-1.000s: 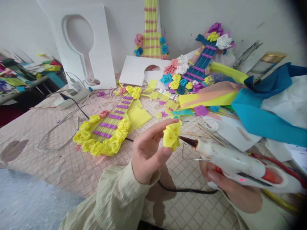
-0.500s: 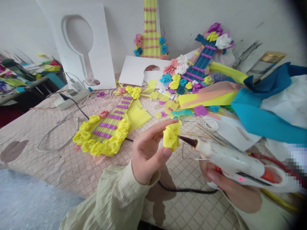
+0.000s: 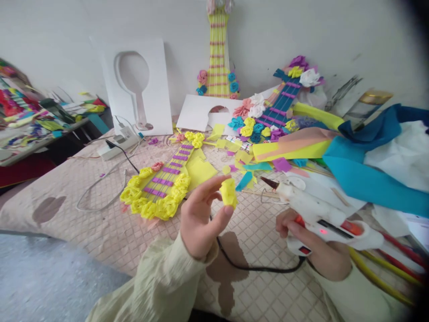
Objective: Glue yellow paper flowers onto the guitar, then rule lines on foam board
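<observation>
Against the pale wall (image 3: 187, 49) lean a white board (image 3: 156, 85) with a cutout and a tall yellow guitar (image 3: 218, 58); in front of them spreads a table (image 3: 90, 228) under a checked cloth. Paper scraps crowd its far middle, and blue paper (image 3: 375, 165) is heaped on the right beyond a blue guitar (image 3: 279, 109).

Nearer me, the person's left hand (image 3: 200, 219) is raised above the cloth, thumb and forefinger parted only by the width of the yellow flower (image 3: 228, 193) pinched at their tips. Its longer side stands roughly upright, and nothing but those fingers seems to touch it. I can't make out how the remaining fingers sit behind.

To the right, the right hand (image 3: 317, 250) is wrapped round the handle of a glue gun (image 3: 311, 208). Whether the trigger is squeezed, I cannot tell. Its nozzle points left and far, with a clear gap between tip and flower.

What matters most is where the flower-edged guitar (image 3: 163, 181) lies: flat, left of the flower and a little farther off, its long axis slanting from the body, near left, to the neck, far right. The left hand is much the nearer to it.
</observation>
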Tool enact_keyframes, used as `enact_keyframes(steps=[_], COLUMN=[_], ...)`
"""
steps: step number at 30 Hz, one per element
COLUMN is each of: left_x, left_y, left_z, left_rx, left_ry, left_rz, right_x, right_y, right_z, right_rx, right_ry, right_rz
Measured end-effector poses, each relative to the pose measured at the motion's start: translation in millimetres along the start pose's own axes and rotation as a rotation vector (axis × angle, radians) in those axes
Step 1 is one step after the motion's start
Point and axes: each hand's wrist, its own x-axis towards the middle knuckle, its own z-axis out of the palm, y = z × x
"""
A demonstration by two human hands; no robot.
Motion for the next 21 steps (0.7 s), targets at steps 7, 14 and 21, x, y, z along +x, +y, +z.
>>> enact_keyframes(steps=[7,14,21], left_x=[31,107,129], left_y=[42,-17,-61], left_z=[-77.0,-115.5,-130.1], left_rx=[0.884,1.31,1.346], left_ry=[-0.152,-0.368,-0.428], left_rz=[0.017,-0.127,-0.283], right_x=[6,8,5], right_y=[5,5,8], right_z=[-3,-1,-1], right_rx=[-0.006,-0.004,0.043], right_ry=[0.005,0.033,0.024], right_rz=[-0.09,-0.082,-0.063])
